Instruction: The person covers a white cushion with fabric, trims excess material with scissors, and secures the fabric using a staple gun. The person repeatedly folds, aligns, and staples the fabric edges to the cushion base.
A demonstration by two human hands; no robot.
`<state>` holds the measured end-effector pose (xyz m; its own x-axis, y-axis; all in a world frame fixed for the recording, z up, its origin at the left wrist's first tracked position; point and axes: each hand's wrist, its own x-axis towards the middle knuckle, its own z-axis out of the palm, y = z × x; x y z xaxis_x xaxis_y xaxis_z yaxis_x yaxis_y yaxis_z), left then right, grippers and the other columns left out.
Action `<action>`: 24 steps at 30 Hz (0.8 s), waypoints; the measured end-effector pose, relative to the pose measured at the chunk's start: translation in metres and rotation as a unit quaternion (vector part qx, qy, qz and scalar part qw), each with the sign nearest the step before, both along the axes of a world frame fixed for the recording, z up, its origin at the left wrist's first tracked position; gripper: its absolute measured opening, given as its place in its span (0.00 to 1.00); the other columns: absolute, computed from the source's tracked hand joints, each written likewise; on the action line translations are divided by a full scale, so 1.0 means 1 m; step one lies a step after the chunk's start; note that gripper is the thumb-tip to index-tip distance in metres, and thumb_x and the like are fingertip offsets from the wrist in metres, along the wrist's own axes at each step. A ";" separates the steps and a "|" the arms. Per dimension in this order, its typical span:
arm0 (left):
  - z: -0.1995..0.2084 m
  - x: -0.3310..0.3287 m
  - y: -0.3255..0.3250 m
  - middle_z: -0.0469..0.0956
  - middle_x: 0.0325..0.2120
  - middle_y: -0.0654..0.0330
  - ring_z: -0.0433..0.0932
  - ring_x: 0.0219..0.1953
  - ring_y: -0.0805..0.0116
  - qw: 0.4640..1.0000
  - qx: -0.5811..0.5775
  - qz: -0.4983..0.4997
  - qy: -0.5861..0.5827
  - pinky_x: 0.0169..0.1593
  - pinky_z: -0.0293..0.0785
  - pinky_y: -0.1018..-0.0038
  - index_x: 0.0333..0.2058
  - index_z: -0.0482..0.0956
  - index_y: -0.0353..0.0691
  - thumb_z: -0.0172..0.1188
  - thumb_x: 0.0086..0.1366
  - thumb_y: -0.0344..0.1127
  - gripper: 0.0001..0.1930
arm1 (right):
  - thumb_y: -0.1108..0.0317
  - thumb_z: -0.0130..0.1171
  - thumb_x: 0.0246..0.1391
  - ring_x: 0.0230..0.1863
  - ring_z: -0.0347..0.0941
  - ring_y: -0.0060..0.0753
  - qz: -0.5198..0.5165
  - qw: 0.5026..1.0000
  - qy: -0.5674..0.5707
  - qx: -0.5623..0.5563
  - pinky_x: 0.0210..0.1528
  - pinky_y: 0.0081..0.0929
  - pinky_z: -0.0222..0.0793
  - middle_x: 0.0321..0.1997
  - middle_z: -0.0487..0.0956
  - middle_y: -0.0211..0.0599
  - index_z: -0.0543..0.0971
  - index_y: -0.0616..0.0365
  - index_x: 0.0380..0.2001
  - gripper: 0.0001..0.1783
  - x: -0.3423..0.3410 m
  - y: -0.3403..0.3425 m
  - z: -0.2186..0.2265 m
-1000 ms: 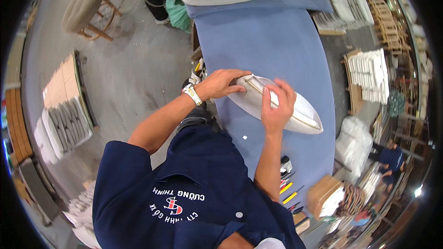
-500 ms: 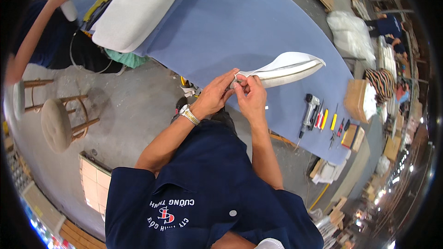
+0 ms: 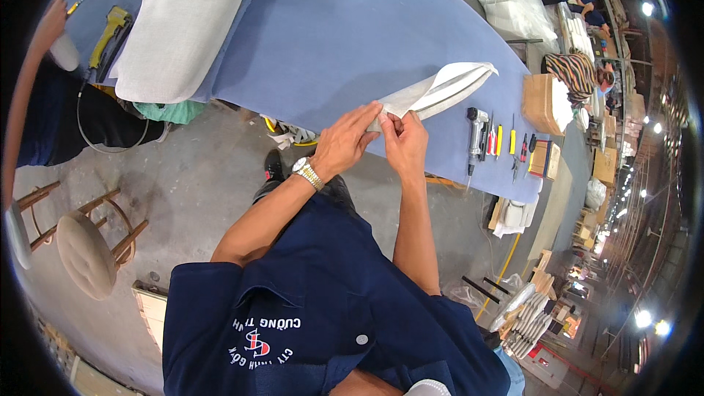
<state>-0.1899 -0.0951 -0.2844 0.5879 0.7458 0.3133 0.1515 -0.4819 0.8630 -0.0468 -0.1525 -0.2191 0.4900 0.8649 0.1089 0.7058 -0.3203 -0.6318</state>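
A long, curved piece covered in pale grey fabric (image 3: 456,98) slants up to the right over the blue table, its far end pointed. A white flap stands open along its length, beside a dark seam line. My left hand (image 3: 347,138), with a watch on the wrist, is closed on the fabric at the near end, fingers stretched along its edge. Right beside it, my right hand (image 3: 405,141) pinches the same end between thumb and fingers. The bit of fabric between the fingertips is partly hidden.
The blue-covered table (image 3: 323,37) bears a large pale upholstered panel (image 3: 183,26) and a yellow-and-black staple gun (image 3: 110,37) at left. On the right lie an air stapler (image 3: 477,139) and several hand tools (image 3: 500,139). A co-worker's arm (image 3: 37,66) reaches in far left; round stools (image 3: 86,253) stand below.
The whole view has turned and shifted. My fingers have moved a little on the fabric's near end, and the white flap stands at a different angle. The co-worker's hands have slid toward the left rim.
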 end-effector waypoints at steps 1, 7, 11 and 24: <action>0.000 0.000 0.000 0.75 0.65 0.60 0.78 0.61 0.53 1.000 0.003 0.008 -0.010 0.50 0.83 0.60 0.67 0.72 0.48 0.67 0.66 0.34 0.30 | 0.63 0.69 0.61 0.29 0.73 0.26 -0.006 1.000 0.000 0.010 0.34 0.29 0.71 0.30 0.79 0.34 0.84 0.66 0.39 0.14 -0.002 0.000 0.000; -0.002 0.003 0.002 0.81 0.60 0.63 0.83 0.54 0.59 0.998 0.019 0.044 -0.037 0.46 0.84 0.64 0.59 0.79 0.49 0.71 0.62 0.33 0.25 | 0.65 0.67 0.63 0.28 0.72 0.21 -0.092 0.991 0.090 -0.038 0.33 0.27 0.72 0.30 0.83 0.33 0.84 0.66 0.37 0.12 0.001 0.005 -0.005; -0.006 0.005 0.006 0.83 0.57 0.65 0.85 0.50 0.60 0.995 0.044 0.059 -0.064 0.44 0.84 0.65 0.55 0.82 0.49 0.71 0.61 0.32 0.23 | 0.67 0.66 0.62 0.27 0.72 0.19 -0.105 0.982 0.153 -0.038 0.32 0.25 0.74 0.30 0.83 0.33 0.82 0.67 0.31 0.12 0.007 0.008 -0.012; -0.001 0.002 0.016 0.81 0.59 0.66 0.83 0.46 0.57 0.999 0.027 -0.003 -0.024 0.43 0.82 0.64 0.54 0.82 0.49 0.71 0.60 0.31 0.22 | 0.67 0.66 0.60 0.22 0.71 0.18 -0.108 0.983 0.148 -0.010 0.29 0.25 0.70 0.17 0.74 0.27 0.80 0.65 0.25 0.13 0.001 0.009 -0.009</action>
